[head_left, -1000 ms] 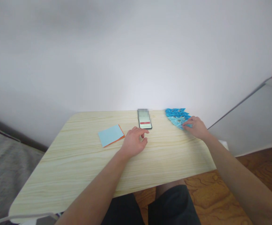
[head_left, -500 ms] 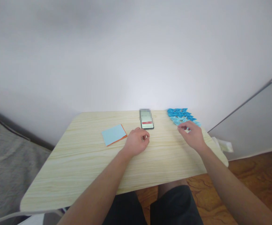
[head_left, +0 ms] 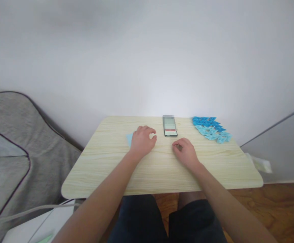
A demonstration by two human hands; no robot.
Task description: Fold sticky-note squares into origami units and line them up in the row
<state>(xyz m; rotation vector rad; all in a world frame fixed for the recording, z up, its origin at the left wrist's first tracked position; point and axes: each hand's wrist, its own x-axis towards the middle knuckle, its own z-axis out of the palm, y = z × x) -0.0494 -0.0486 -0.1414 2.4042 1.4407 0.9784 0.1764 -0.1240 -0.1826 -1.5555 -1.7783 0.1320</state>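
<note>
Over the light-blue paper sheets hovers or rests my left hand, its thumb and fingers curved apart with nothing visible between them. It hides most of the paper; whether it touches the sheets I cannot tell. My right hand is just below the phone, thumb and index finger brought together in a pinch, with no object showing between them. Folded paper pieces, dark blue and light blue, lie in overlapping rows at the back right of the table, apart from both hands.
The pale wood-grain table stands against a white wall. A grey fabric seat is on the left, with a white cable below it. A pale packet lies beyond the table's right edge.
My right hand has moved left, away from the folded pieces, to below the phone. My left hand has shifted over the paper sheets and its fingers have spread. The view has turned left.
</note>
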